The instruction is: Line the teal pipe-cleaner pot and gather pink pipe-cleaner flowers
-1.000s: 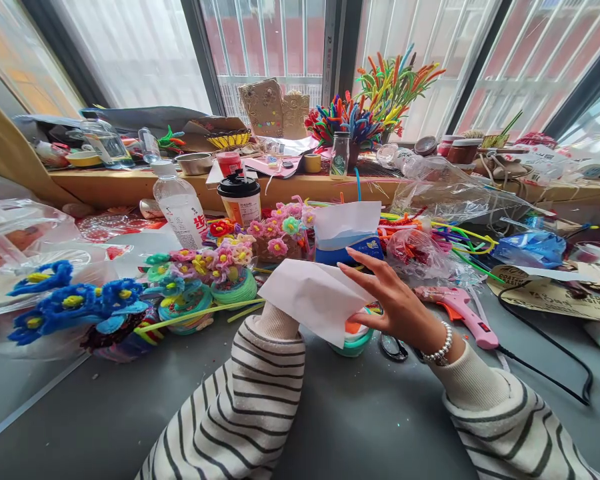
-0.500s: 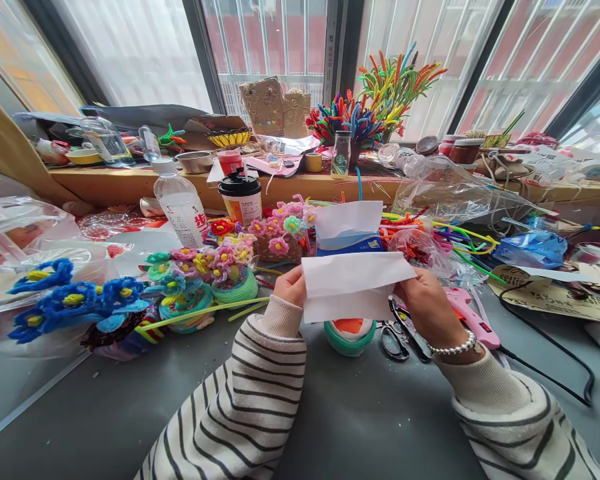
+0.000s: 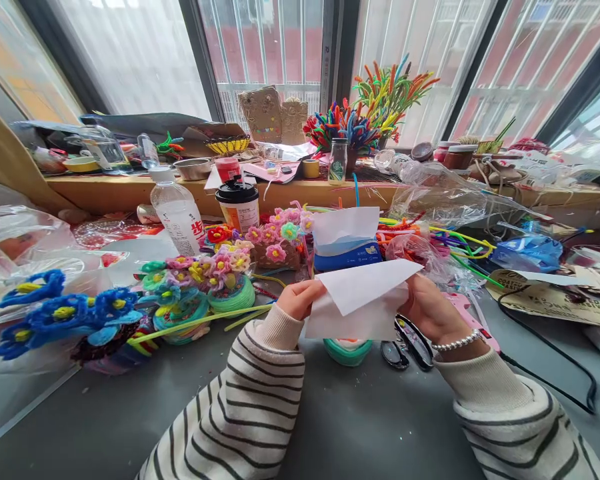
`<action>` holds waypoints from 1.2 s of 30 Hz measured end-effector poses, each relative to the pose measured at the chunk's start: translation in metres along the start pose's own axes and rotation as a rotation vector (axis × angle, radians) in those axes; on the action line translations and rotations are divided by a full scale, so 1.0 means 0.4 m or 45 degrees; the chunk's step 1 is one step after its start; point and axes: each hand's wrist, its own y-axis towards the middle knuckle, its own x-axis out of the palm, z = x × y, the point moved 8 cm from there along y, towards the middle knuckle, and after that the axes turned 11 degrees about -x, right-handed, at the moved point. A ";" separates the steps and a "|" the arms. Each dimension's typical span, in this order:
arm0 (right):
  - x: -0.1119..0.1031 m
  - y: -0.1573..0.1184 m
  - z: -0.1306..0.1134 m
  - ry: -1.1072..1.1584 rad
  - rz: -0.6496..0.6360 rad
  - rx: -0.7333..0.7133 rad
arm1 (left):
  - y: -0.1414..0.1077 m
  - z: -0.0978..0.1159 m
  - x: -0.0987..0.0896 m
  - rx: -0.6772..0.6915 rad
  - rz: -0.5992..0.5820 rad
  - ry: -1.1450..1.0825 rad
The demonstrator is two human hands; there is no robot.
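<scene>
A folded white tissue [image 3: 353,317] is stretched between my two hands, its upper layer slanting down to a point. My left hand [image 3: 300,299] pinches its left side. At the right end my right hand [image 3: 433,310] grips it, with part of the fingers hidden behind the sheet. Just below the tissue stands a small green round pot [image 3: 349,353], its top mostly covered from view. Black-handled scissors [image 3: 407,347] lie beside the pot, under my right hand. Behind the tissue is a blue-and-white tissue pack [image 3: 347,252] with a sheet sticking out.
Pipe-cleaner flowers in pots [image 3: 230,293] and blue flowers [image 3: 70,310] crowd the left. A water bottle [image 3: 177,213] and a lidded cup [image 3: 237,205] stand behind them. A pink glue gun [image 3: 467,313] with a black cord lies at right. The windowsill [image 3: 280,192] is cluttered.
The tissue's upper layer has shifted from a straight fold to a slanting, pointed flap. Both hands have come slightly lower in view, and more of the blue tissue pack shows.
</scene>
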 end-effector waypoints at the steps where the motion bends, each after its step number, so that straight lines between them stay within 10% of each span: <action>1: -0.002 0.001 0.002 0.012 0.002 0.011 | -0.004 0.002 0.002 0.018 -0.010 -0.029; 7: 0.016 0.005 -0.018 0.080 -0.149 -0.072 | -0.034 -0.003 0.045 -0.031 -0.262 -0.091; 12: 0.023 -0.012 0.040 0.176 -0.124 0.343 | -0.065 0.017 0.074 0.061 -0.421 -0.030; 20: 0.031 -0.026 0.032 0.185 -0.166 0.393 | -0.109 0.136 0.011 1.095 0.196 0.412; 29: 0.051 -0.012 -0.045 -0.185 -0.382 -0.231 | -0.123 0.153 -0.030 1.237 0.423 0.463; 36: 0.019 -0.009 -0.109 -0.604 -0.178 -0.692 | -0.105 0.140 -0.033 1.102 0.323 0.260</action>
